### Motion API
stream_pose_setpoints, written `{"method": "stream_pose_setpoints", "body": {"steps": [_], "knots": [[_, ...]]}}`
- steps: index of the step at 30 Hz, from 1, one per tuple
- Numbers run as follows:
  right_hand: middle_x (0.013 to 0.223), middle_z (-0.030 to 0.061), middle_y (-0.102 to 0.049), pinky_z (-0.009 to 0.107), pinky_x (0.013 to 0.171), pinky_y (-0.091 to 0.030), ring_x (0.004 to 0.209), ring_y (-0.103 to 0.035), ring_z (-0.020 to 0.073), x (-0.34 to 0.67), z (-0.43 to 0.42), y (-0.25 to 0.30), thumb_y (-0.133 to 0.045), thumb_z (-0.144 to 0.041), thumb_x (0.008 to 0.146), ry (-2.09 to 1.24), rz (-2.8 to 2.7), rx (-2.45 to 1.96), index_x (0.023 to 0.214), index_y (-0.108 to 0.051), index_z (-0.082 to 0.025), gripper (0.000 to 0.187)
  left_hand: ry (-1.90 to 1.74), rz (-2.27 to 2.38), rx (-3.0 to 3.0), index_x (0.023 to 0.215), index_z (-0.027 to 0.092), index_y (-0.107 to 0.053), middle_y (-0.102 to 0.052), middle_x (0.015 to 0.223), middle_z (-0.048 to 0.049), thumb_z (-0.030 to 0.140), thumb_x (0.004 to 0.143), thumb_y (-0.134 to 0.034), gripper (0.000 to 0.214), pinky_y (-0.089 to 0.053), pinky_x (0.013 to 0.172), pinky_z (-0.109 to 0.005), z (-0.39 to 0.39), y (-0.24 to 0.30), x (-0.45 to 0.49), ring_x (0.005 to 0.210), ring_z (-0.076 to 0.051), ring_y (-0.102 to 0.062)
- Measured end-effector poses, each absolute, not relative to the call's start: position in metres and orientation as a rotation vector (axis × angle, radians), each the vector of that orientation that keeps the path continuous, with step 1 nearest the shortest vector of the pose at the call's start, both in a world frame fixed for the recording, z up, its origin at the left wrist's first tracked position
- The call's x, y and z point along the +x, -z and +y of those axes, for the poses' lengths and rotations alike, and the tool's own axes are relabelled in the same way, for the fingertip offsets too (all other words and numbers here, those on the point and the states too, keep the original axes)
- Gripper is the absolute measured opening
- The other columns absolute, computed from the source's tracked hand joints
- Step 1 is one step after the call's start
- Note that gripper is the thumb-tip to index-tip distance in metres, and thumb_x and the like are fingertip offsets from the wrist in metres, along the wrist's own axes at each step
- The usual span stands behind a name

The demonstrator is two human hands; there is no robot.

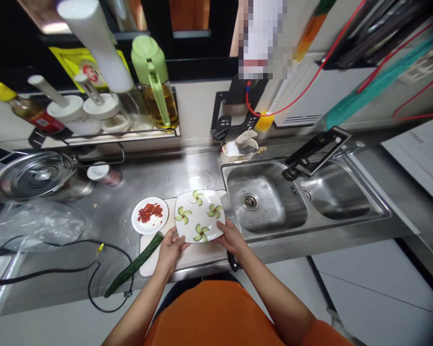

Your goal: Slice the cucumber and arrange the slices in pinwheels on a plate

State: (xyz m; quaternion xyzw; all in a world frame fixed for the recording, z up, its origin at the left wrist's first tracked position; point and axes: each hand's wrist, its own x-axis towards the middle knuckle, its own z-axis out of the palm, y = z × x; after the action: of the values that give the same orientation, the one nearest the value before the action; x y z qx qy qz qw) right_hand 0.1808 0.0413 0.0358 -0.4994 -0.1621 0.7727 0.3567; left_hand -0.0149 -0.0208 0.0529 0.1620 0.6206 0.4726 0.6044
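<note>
Over the cutting board [198, 257] beside the sink [274, 216], in the head view, left hand [169, 250] and right hand [233, 238] clasp opposite rims of the plate [200, 216], which is probably stiff, breakable and slick, and safest held level under its loose cucumber flowers [215, 210].

You won't find a single word you can read here. The yellow packet [74, 60] at the upper left carries a round red mark with pale lettering, too blurred to make out. The tilted bottle [32, 113] at the left edge wears a red label, but its print is too small to tell. The white sheet [424, 154] at the right edge shows faint rows of print, also illegible.
</note>
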Motion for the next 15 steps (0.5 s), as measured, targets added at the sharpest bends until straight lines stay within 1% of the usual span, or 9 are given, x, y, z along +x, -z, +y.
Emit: {"method": "stream_pose_setpoints", "body": {"steps": [3,5,9,12,15], "knots": [[0.089,0.0012,-0.069,0.033,0.057,-0.054,0.074,-0.066,0.02,0.18,0.042,-0.037,-0.068,-0.031,0.068,-1.997,-0.395,-1.288,0.1,-0.052,-0.024,0.037,-1.085,1.381,0.36,0.111,0.019,-0.052,-0.067,0.091,-0.0037,0.037,0.061,-0.075,0.058,-0.054,0.076,-0.03,-0.021,-0.057,-0.017,0.083,-0.015,-0.065],[0.087,0.0013,-0.069,0.034,0.058,-0.055,0.072,-0.066,0.0195,0.184,0.044,-0.04,-0.069,-0.029,0.067,-1.994,-0.377,-1.287,0.099,-0.053,-0.024,0.036,-1.069,1.33,0.36,0.114,0.019,-0.052,-0.067,0.097,-0.0067,0.038,0.062,-0.075,0.06,-0.053,0.079,-0.031,-0.021,-0.059,-0.02,0.087,-0.016,-0.065],[0.088,0.0038,-0.07,0.036,0.06,-0.056,0.068,-0.066,0.0187,0.211,0.05,-0.054,-0.072,-0.026,0.067,-1.989,-0.387,-1.309,0.101,-0.056,-0.023,0.037,-1.014,1.299,0.39,0.119,0.016,-0.052,-0.067,0.103,-0.0118,0.04,0.065,-0.075,0.064,-0.051,0.082,-0.032,-0.022,-0.062,-0.03,0.09,-0.019,-0.065],[0.092,0.0081,-0.071,0.04,0.06,-0.056,0.07,-0.067,0.021,0.254,0.056,-0.07,-0.072,-0.02,0.066,-2.012,-0.441,-1.366,0.103,-0.06,-0.021,0.039,-0.968,1.36,0.448,0.116,0.016,-0.054,-0.067,0.103,-0.0119,0.043,0.064,-0.075,0.063,-0.05,0.08,-0.03,-0.025,-0.06,-0.04,0.089,-0.019,-0.066],[0.098,0.016,-0.069,0.041,0.06,-0.054,0.072,-0.068,0.023,0.315,0.057,-0.086,-0.071,-0.015,0.066,-2.005,-0.472,-1.504,0.102,-0.064,-0.017,0.037,-0.923,1.416,0.534,0.111,0.014,-0.058,-0.068,0.099,-0.0115,0.046,0.065,-0.072,0.058,-0.049,0.077,-0.029,-0.029,-0.056,-0.049,0.088,-0.019,-0.065]]}}
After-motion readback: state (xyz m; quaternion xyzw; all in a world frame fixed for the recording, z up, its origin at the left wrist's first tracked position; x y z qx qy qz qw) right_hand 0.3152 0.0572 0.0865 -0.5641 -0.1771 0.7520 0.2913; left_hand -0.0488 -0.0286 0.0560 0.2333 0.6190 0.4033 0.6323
